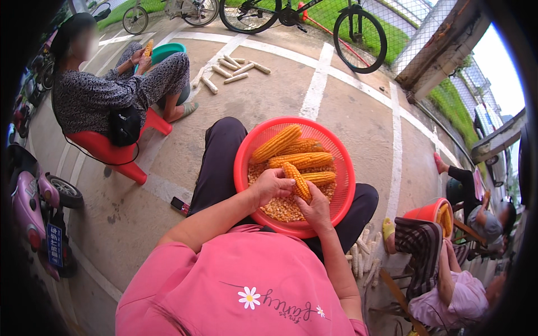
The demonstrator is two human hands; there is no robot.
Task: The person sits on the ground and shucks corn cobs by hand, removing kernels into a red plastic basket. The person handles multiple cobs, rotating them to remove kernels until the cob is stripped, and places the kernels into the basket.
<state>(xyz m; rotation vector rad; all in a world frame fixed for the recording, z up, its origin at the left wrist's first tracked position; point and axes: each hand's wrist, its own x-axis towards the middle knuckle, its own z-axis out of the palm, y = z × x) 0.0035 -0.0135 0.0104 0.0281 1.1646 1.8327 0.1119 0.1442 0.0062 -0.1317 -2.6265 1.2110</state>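
A dried ear of yellow corn (pixel 297 180) is held tilted between my two hands, above a red plastic colander basket (pixel 347 168) resting on my lap. My left hand (pixel 271 185) grips the ear's left side, near its upper half. Around its lower end are the fingers of my right hand (pixel 316 208). Loose corn kernels (pixel 282 211) cover the basket's bottom. Several whole ears lie on them, among them one long corn ear (pixel 277 143) leaning on the far left rim and another ear (pixel 301 160) lying crosswise behind my hands.
Stripped corncobs (pixel 235 69) lie on the concrete ahead, and more cobs (pixel 365 256) by my right leg. A person (pixel 113 92) sits at left on a red plastic chair (pixel 101 145); others sit at right beside a red bucket (pixel 426 212). A phone (pixel 180 205) lies near my left leg.
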